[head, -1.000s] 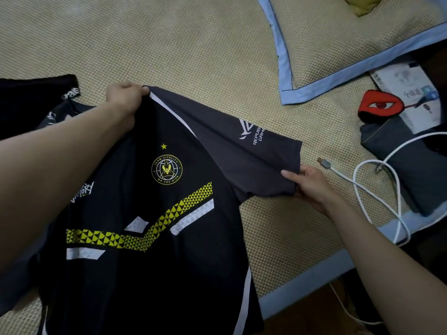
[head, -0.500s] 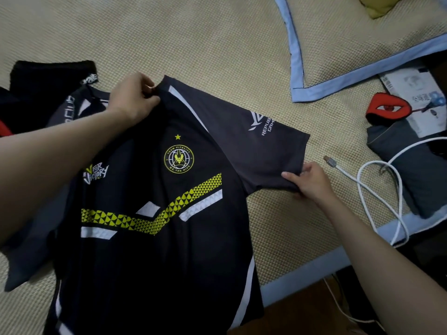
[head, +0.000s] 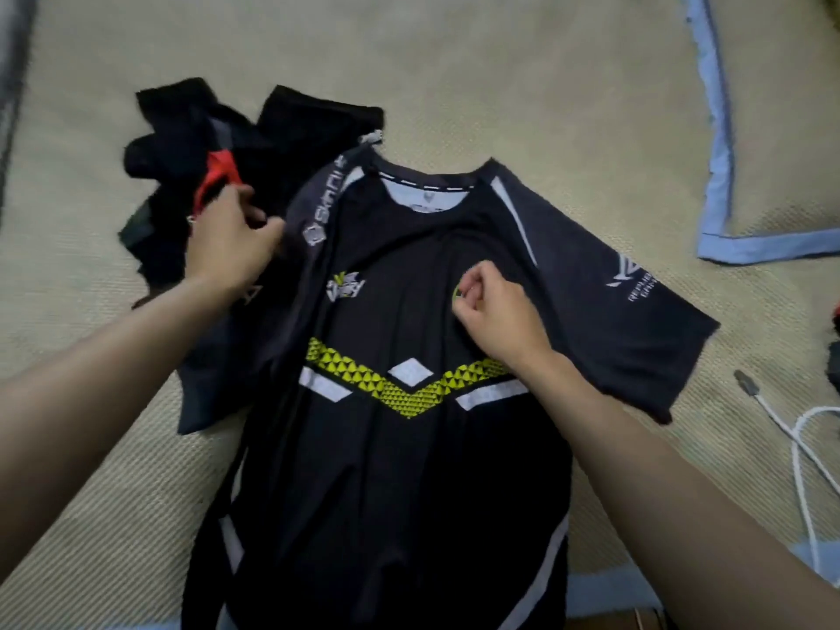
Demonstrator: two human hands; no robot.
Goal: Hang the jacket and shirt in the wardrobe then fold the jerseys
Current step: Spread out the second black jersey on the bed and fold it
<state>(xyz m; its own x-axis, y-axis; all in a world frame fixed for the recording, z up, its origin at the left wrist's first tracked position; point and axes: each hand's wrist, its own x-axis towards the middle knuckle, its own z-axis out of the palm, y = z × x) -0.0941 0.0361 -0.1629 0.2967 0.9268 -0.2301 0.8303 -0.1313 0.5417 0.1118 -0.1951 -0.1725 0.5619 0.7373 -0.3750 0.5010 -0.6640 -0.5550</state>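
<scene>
A black jersey (head: 400, 470) with a yellow and white chevron band lies face up on the woven bed mat (head: 454, 61), collar away from me. My left hand (head: 227, 243) pinches its left shoulder seam by the grey logo strip. My right hand (head: 493, 306) pinches the chest fabric over the yellow badge, which it mostly hides. The jersey's left sleeve is bunched beneath it, the right sleeve spread flat. A second black jersey (head: 191, 143) with a red collar lies crumpled at the upper left, partly under my left hand.
A blue-trimmed woven pillow (head: 722, 175) sits at the upper right. A white charging cable (head: 800, 447) curls near the mat's right edge. The mat's blue border (head: 604, 593) runs along the near side below the jersey.
The jersey has been laid flat and centred in front of me. My right hand left the right sleeve hem and now pinches the chest. My left hand shifted to the left shoulder.
</scene>
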